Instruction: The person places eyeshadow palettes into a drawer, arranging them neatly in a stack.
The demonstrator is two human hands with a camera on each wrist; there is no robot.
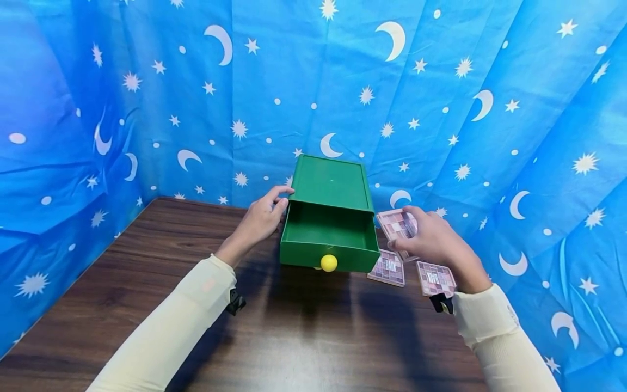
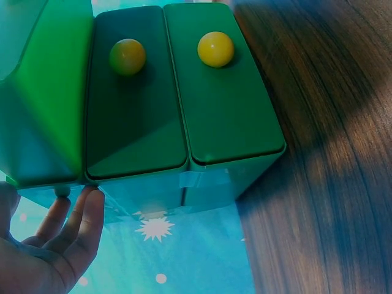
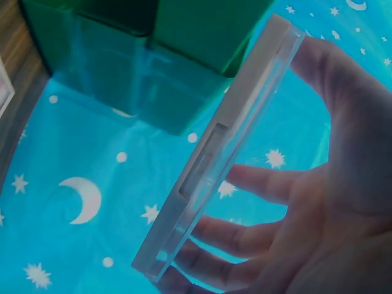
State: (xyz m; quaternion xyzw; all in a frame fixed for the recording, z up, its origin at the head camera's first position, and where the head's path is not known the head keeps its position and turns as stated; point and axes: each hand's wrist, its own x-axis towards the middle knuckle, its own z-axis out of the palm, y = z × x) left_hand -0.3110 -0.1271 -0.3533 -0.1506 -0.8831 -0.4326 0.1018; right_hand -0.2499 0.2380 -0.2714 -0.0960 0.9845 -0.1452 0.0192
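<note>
Right hand (image 1: 433,237): grasped a thin, pinkish, clear-lidded plastic palette (image 1: 395,226) by its edges, between thumb and fingers, right of centre in the head frame.
Left hand (image 1: 258,223): gripped no object; rested extended fingertips against the left side of a box-shaped, green plastic drawer cabinet (image 1: 333,182) at mid-frame.
Palette to drawer: judged the key relation; hung just right of the open, green, rectangular upper drawer (image 1: 303,256), between drawer and right hand, long axis slanting from upper left to lower right, contact with the cabinet impossible to tell. Lay far nearer the right hand, with the left hand across the cabinet.
Loose palettes: lay flat on the dark-brown, wood-grained worktop (image 1: 206,326), right of centre; one chequered, lettered palette (image 1: 387,269) beside the drawer's front right corner, another chequered palette (image 1: 436,279) near the right wrist.
Left wrist view: showed two shut green lower drawers (image 2: 138,116), each with a yellow ball knob (image 2: 215,49); mostly hidden under the upper drawer in the head view.
Right wrist view: showed the held palette edge-on, lower left to upper right, with a recessed notch in the rim; missed the chequered face, visible from the head.
Blue cloth backdrop (image 1: 274,130): hung behind, printed with white moons and stars.
</note>
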